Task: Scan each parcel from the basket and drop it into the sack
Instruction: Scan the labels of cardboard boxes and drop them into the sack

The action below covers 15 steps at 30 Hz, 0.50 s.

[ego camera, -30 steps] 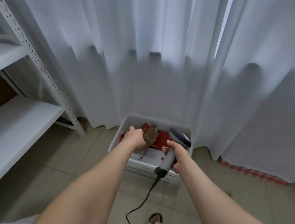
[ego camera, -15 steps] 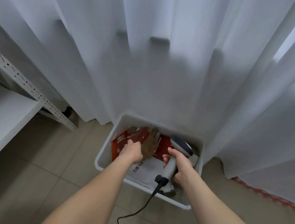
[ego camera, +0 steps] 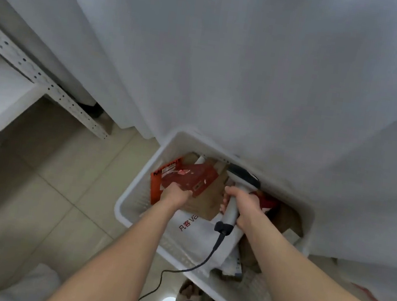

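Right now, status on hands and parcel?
Left hand grips red parcel, inside the basket. Right hand grips scanner, held over the basket. Curtain drapes over the basket's far rim, clear of both hands.

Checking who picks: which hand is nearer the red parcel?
Left. The left hand grips the red parcel at its edge; the right hand holds the scanner to its right.

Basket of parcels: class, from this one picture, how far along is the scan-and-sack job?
Done: nothing shows a finished parcel; the sack is not clearly in view. In hand: the left hand grips a red parcel inside the basket, and the right hand holds the scanner beside it. Left: scanning it, dropping it, then the white bag and brown boxes.
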Tool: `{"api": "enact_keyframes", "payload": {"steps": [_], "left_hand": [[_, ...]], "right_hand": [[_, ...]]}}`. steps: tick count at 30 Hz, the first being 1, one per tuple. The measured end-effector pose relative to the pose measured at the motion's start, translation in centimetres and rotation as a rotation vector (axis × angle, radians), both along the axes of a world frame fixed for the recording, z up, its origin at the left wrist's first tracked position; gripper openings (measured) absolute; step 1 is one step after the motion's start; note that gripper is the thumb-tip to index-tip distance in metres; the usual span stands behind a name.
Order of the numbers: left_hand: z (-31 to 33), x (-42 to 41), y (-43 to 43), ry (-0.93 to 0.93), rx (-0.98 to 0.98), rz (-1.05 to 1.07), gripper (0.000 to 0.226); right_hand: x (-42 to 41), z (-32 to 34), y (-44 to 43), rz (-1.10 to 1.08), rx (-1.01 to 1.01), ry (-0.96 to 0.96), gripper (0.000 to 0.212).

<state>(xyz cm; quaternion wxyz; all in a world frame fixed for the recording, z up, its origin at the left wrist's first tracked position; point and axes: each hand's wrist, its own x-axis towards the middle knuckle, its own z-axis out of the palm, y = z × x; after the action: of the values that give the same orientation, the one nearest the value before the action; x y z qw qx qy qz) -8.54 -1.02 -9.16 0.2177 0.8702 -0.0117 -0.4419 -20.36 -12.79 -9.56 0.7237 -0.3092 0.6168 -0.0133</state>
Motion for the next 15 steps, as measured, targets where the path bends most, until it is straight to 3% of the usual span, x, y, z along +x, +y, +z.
{"api": "enact_keyframes", "payload": {"steps": [10,12,15], "left_hand": [[-15.1,4.5,-1.9,0.136,-0.146,0.544,0.081],[-16.0,4.8,-1.7,0.186,-0.159,0.616,0.077],[-15.4,4.5,-1.4,0.318,-0.188,0.721,0.048]], "right_hand": [[8.6,-13.0,-4.0,0.195,-0.142,0.011,0.061],[9.5,-14.1,-3.9,0.225,-0.14,-0.017,0.047],[9.5,-14.1,-3.1,0.287,-0.127,-0.056,0.021]]}}
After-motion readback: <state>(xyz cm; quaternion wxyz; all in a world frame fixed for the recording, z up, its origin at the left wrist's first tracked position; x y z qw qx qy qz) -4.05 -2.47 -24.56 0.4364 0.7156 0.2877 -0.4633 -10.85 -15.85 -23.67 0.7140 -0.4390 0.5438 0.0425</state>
